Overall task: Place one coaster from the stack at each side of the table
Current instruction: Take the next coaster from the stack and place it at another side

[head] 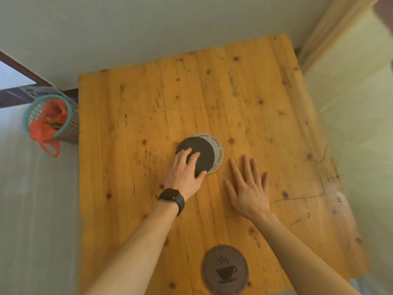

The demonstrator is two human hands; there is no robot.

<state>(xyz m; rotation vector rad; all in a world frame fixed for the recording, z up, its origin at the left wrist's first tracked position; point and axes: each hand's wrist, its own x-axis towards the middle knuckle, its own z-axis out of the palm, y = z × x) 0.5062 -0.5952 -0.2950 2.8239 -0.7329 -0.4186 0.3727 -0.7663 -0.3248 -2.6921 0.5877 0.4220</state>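
Note:
A small stack of round coasters lies in the middle of the wooden table (255,99). The top one, a dark brown coaster (202,150), is shifted left off the grey lettered coaster (219,150) beneath it. My left hand (185,169), with a ring and a black watch, lies on the dark coaster, fingers over its left part and thumb at its near edge. My right hand (248,186) rests flat on the wood just right of the stack, fingers spread, holding nothing. Another brown coaster with a coffee cup print (225,270) lies at the near edge of the table.
A teal mesh basket (70,128) with an orange bag inside stands off the table's left edge. A grey wall runs along the far side, and pale cloth hangs to the right of the table.

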